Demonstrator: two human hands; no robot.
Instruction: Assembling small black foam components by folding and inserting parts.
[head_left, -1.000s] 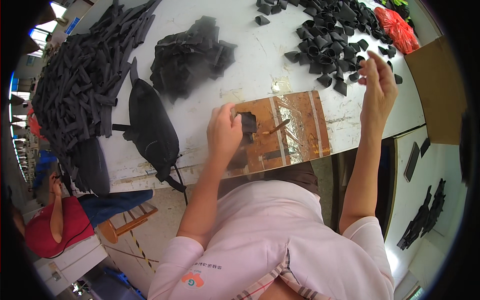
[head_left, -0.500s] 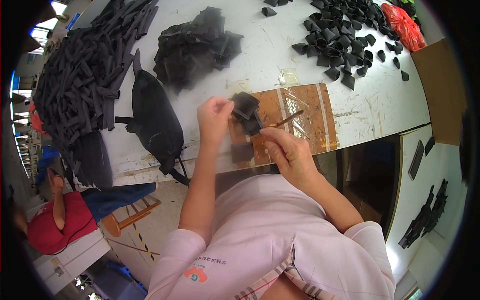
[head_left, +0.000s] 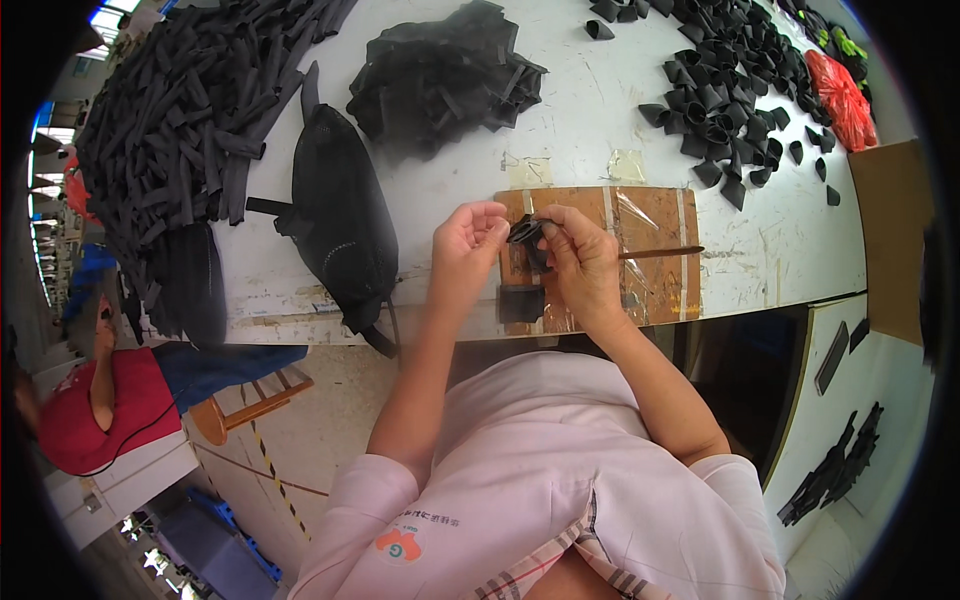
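Observation:
Both hands meet over a brown board [head_left: 655, 290] on the white table. Between them a small black fabric piece [head_left: 525, 232] is curled into a loop. My left hand [head_left: 468, 248] pinches its left edge with thumb and fingertips. On the other side, my right hand [head_left: 585, 262] pinches it with closed fingers. A thin brown stick [head_left: 662, 253] with a dark tip juts out rightward from behind my right hand; whether that hand grips it is hidden. Below the loop, a flat black fabric piece [head_left: 522, 303] lies at the board's lower left corner.
Black strips [head_left: 180, 120] are heaped at the left, beside a black pouch bag [head_left: 345, 205]. Thin black pieces [head_left: 440, 75] are piled behind. Many black loops [head_left: 725, 120] and a red plastic bag [head_left: 838, 100] lie far right. A person in red [head_left: 100, 410] sits at left.
My right hand has come up and in to the black piece, which is now curled into a loop. The stick has swung and shifted right. The whole view has moved slightly.

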